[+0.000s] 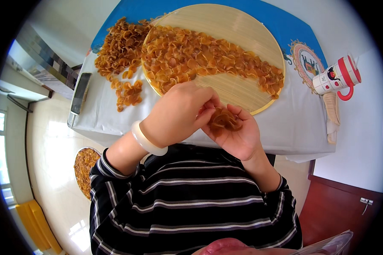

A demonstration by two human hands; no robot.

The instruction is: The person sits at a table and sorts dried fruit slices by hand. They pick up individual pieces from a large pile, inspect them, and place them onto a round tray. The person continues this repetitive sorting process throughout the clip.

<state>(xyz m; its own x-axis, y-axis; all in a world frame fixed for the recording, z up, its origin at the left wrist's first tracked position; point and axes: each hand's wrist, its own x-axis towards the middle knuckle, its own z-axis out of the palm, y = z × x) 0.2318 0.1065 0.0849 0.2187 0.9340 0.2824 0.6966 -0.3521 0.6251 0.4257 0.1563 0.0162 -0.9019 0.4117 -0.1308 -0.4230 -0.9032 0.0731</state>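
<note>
My right hand (242,138) is cupped palm up and holds a small clump of brown, translucent, curled dried slices (225,120). Thumb and fingers of my left hand (181,111) are pinched together beside that clump; what lies between them is hidden. A pale bangle (145,138) circles the left wrist. Both hands are over the near edge of a round bamboo tray (230,21). Across the tray runs a wide curved band of the same kind of slices (200,53). To its left, a loose heap of slices (121,44) spreads on the table.
A phone (81,93) lies at the table's left edge. At the right stand a red-and-white mug (338,76) and a round patterned mat (306,63). Another filled round tray (86,168) is low by the floor at left. A dark red cabinet (340,208) stands right.
</note>
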